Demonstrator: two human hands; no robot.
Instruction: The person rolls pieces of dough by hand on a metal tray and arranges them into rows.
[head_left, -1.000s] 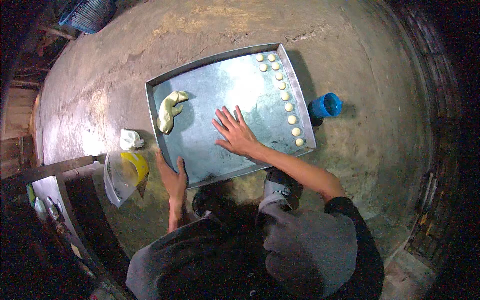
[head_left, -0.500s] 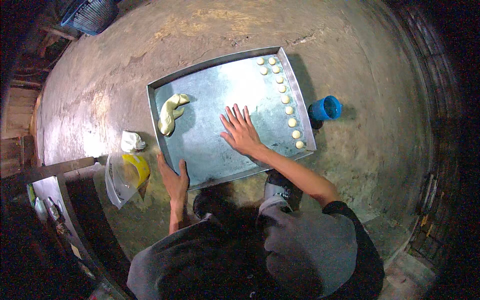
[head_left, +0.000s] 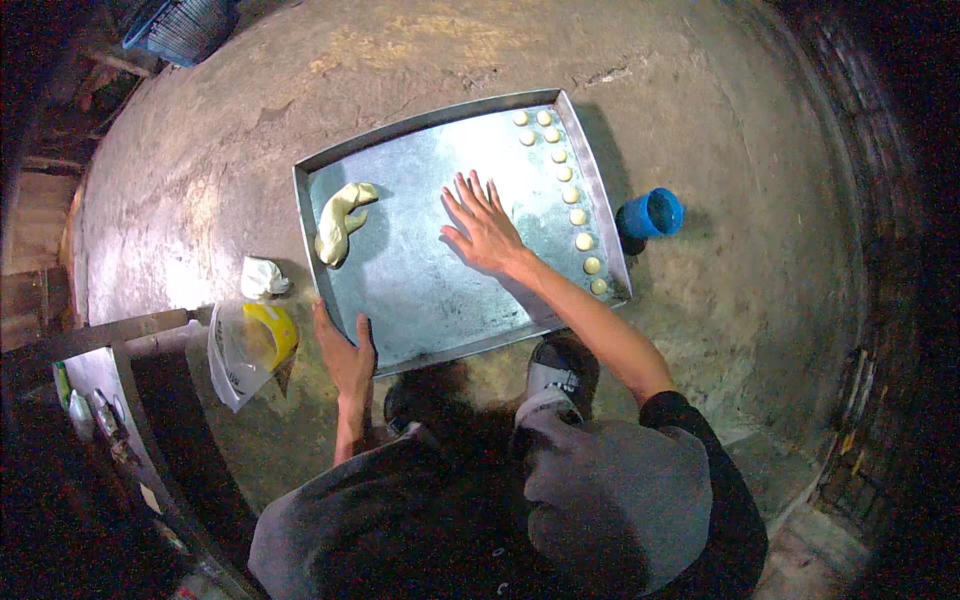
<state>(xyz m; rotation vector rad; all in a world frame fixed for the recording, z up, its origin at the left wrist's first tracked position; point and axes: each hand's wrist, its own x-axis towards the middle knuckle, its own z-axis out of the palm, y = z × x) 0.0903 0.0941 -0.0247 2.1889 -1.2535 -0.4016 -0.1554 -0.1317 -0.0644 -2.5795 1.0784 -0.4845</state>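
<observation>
A shallow rectangular metal tray [head_left: 410, 300] lies in front of me. My left hand [head_left: 343, 350] grips its near left edge, fingers outside and thumb raised at the rim. My right hand [head_left: 482, 228] is flat on the tray's middle, fingers spread; whatever may be under the palm is hidden. A long, bent lump of pale dough [head_left: 336, 232] lies at the tray's left. Several small round dough balls [head_left: 584, 242] line the right side, with a short second line at the far end.
Right of the tray stands a blue cup [head_left: 650, 213]. At left are a crumpled white bundle [head_left: 262, 277], a clear plastic bag with yellow on it [head_left: 245, 350] and a frame-like structure [head_left: 150, 323]. A blue basket [head_left: 178, 32] sits at upper left, and my feet are below the tray.
My right hand has slid toward the far side of the tray, fingers still spread. My left hand keeps its place at the edge; the dough looks unchanged.
</observation>
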